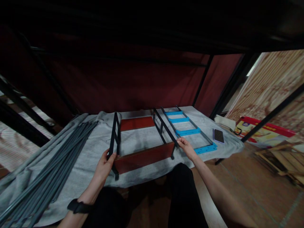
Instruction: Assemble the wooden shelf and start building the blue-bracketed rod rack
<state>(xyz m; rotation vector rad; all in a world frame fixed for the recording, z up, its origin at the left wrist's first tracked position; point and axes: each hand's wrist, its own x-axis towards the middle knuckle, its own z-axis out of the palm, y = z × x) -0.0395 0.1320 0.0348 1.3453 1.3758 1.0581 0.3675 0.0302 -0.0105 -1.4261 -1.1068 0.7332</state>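
Note:
A small rack stands on a grey cloth [142, 137]. It has two black metal side frames joined by a near red-brown board [144, 157] and a far red-brown board [137, 123]. My left hand [105, 164] is closed round the near end of the left side frame [114, 134]. My right hand [186, 147] pinches the near end of the right side frame [165, 128]. Both hands hold the rack at its front corners.
A bundle of grey rods [54, 166] lies on the cloth at the left. A black frame with blue crossbars [187, 130] lies right of the rack, and a phone [218, 136] beyond it. A red-edged box [263, 131] and wooden pieces [282, 160] sit on the tiled floor at the right.

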